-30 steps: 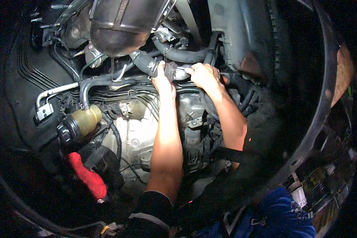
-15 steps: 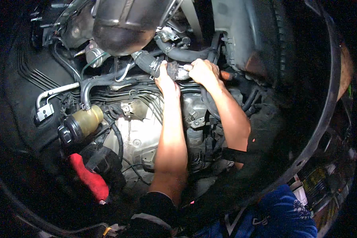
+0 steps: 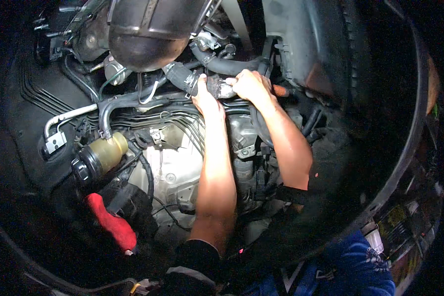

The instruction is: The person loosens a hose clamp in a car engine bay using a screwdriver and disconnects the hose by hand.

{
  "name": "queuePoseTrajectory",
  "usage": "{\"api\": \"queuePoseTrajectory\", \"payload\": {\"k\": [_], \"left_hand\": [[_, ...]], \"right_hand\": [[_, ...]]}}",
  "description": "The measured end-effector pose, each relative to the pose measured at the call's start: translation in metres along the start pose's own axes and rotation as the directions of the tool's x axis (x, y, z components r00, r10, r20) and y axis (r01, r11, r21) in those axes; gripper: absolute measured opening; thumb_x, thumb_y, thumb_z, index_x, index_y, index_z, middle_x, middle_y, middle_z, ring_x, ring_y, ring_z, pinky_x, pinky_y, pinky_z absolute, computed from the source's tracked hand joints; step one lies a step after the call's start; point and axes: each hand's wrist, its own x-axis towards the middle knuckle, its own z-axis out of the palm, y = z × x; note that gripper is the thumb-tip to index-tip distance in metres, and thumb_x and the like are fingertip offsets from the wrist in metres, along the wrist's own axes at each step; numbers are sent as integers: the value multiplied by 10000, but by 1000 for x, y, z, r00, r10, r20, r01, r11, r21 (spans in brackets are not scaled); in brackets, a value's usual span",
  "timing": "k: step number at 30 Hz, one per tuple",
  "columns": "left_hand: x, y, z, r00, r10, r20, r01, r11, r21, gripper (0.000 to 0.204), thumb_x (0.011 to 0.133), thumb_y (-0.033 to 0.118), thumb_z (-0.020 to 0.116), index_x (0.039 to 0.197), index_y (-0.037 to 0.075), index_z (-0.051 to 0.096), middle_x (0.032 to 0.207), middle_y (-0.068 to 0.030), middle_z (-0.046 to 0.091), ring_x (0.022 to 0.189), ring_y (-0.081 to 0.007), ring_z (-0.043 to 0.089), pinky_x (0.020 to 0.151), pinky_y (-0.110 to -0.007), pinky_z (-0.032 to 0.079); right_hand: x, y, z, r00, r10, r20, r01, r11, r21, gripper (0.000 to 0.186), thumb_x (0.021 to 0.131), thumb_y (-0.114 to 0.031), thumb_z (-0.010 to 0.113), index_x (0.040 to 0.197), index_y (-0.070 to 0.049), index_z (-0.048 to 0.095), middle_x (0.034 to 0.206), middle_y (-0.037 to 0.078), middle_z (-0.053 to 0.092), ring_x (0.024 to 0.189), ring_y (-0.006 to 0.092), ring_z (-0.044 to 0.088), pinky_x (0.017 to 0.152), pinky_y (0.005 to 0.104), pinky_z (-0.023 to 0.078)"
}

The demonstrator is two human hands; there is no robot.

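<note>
In an engine bay, my left hand (image 3: 208, 102) is closed round a thick black ribbed hose (image 3: 184, 79), its thumb lying up along the near side. Just right of it a pale, worn pipe end (image 3: 226, 90) shows at the hose's end. Over that end my right hand (image 3: 253, 88) is closed, fingers curled and thumb side toward the left hand. What lies in its grip is mostly hidden. An orange piece (image 3: 280, 91) with a dark end shows beyond the right hand; I cannot tell whether the hand holds it.
A large dark rounded housing (image 3: 148, 47) hangs above the hose. Thin metal lines (image 3: 177, 118) run below it. At left stand a yellowish reservoir with a black cap (image 3: 106, 150) and a red-handled object (image 3: 111, 222). A black radiator-side panel (image 3: 301, 44) rises at the far right.
Both hands keep their places on the hose and pipe end. My right fingers have shifted slightly at the pipe end. The whole view has moved a little.
</note>
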Motion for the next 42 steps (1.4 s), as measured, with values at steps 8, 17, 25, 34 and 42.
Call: {"api": "queuePoseTrajectory", "payload": {"k": [8,17,25,34,42], "left_hand": [[7,0,-17,989,-78,125,83,996,-34,293,886,164,727,1129,42,619,982,-66,677,828,-197,676,777,-360,563],[13,-6,-10,998,-65,20,66,996,-55,273,857,177,720,1077,46,625,967,-72,668,796,-202,671,726,-364,565],[13,-6,-24,987,-87,135,101,989,-105,260,900,119,687,1132,26,614,1001,-99,702,862,-203,700,774,-354,593],[22,-13,-25,988,-119,97,132,981,-142,229,887,131,708,1075,44,610,966,-80,680,838,-190,688,744,-337,584],[10,-7,-17,987,-71,146,81,995,-63,331,878,126,721,1164,31,584,1030,-122,690,906,-223,695,810,-376,588]], "right_hand": [[-5,10,48,867,-263,-423,166,953,-253,472,936,-502,582,880,-66,754,888,174,735,948,368,665,904,561,442],[5,7,27,971,-164,-174,168,986,9,432,957,-471,568,934,-86,762,929,202,730,996,403,676,962,582,406],[-21,-23,5,983,-180,-48,163,957,-241,416,970,-429,540,936,-79,764,858,155,748,803,311,748,735,428,586],[-2,-11,-2,996,-91,-11,91,996,2,510,893,-535,630,913,-46,772,910,245,726,919,395,721,849,487,550],[-22,26,34,828,-332,-452,218,933,-285,438,945,-460,580,928,-51,735,848,199,710,812,406,696,851,507,536]]}}
